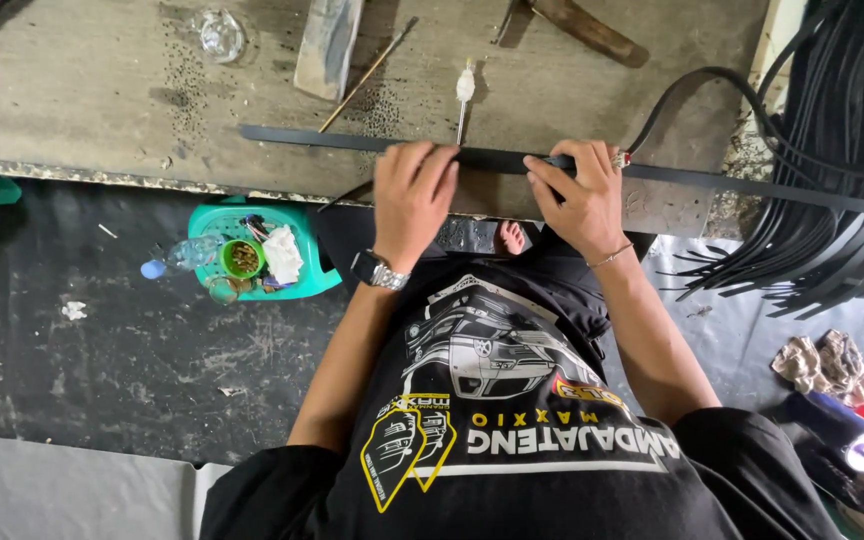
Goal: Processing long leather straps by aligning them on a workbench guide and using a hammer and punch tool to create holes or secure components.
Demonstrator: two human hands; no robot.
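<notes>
Long flat black leather strip (332, 139) being pressed flat on worn wooden workbench (82, 100); left hand (410, 195) laid open on strip, right hand (580, 195) pinching strip's near edge.

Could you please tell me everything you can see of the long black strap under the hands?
The long flat black strap, leather or rubber by its look, lies flat across the worn wooden workbench, running left to right and past its right end. The left hand presses it down; the right hand pinches it beside.
</notes>
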